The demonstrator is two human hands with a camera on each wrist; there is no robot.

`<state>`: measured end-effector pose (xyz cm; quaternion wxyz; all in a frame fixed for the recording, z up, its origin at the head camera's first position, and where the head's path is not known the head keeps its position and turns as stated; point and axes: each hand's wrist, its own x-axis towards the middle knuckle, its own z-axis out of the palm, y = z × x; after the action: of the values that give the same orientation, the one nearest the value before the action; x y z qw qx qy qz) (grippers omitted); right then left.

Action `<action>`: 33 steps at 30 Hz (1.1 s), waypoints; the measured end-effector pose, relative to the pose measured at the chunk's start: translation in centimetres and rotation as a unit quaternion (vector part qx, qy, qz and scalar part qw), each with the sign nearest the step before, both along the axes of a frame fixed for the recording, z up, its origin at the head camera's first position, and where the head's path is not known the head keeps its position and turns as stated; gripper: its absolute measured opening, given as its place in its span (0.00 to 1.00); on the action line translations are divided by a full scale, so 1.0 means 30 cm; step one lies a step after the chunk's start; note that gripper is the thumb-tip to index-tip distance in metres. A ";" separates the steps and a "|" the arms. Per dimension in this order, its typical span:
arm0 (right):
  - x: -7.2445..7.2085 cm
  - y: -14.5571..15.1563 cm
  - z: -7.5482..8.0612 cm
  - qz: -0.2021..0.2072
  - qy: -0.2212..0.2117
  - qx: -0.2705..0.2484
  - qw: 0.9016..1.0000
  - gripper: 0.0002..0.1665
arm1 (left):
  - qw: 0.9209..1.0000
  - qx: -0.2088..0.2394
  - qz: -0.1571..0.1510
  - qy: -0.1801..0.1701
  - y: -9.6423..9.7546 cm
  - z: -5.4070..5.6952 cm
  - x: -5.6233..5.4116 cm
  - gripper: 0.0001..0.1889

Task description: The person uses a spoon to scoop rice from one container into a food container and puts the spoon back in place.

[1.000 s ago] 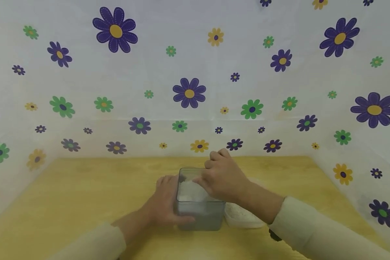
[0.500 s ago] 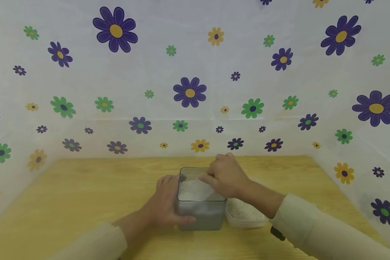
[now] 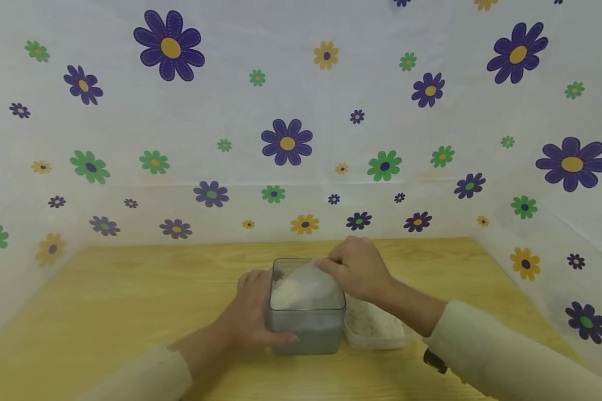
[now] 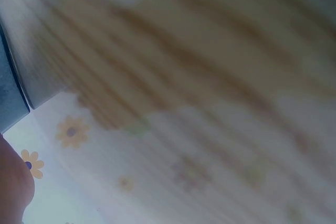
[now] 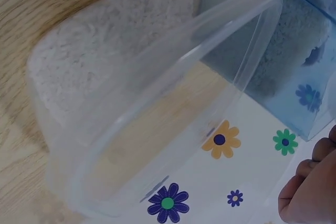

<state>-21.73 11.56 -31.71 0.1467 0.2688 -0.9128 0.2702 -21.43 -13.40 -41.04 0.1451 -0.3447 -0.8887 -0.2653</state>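
Observation:
A clear grey-blue square container stands upright on the table with white, rice-like grains inside. My left hand holds it at the left side, thumb across the front face. Over its right rim, my right hand grips a whitish translucent scoop-like piece that dips into the container; its handle is hidden by the fingers. In the right wrist view the curled right fingers show at the edge, beside the blue-tinted container wall. Only a bit of the left hand shows in the left wrist view.
A low clear plastic tub with whitish grains stands close against the container's right side, partly under the right forearm. The wooden table is bordered by a white flowered cloth at the back and sides.
My right hand has shifted right and a little back, drawing the scoop-like piece toward the container's right rim, so more grains show. The left hand keeps its hold on the container.

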 end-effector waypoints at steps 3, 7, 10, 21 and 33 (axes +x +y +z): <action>-0.004 0.016 0.004 -0.015 -0.038 -0.028 0.999 0.35 | 1.000 -0.003 0.004 0.000 -0.001 0.004 0.005 0.57; -0.009 0.040 0.006 -0.038 -0.069 -0.031 0.996 0.34 | 1.000 -0.006 0.006 0.006 0.000 0.002 0.004 0.57; -0.012 0.056 0.008 -0.044 -0.078 -0.035 0.995 0.34 | 1.000 -0.006 0.005 0.009 0.000 -0.002 0.002 0.58; -0.005 0.129 0.023 -0.058 -0.048 -0.051 0.996 0.36 | 1.000 -0.010 0.008 0.005 -0.005 0.002 0.007 0.59; 0.009 0.261 0.033 -0.101 -0.044 -0.029 0.993 0.35 | 1.000 -0.010 0.009 0.001 -0.006 -0.001 0.000 0.59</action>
<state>-21.45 19.37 -30.72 0.1413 0.1585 -0.9325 0.2921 -21.42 -13.58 -41.07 0.1450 -0.3385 -0.8942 -0.2544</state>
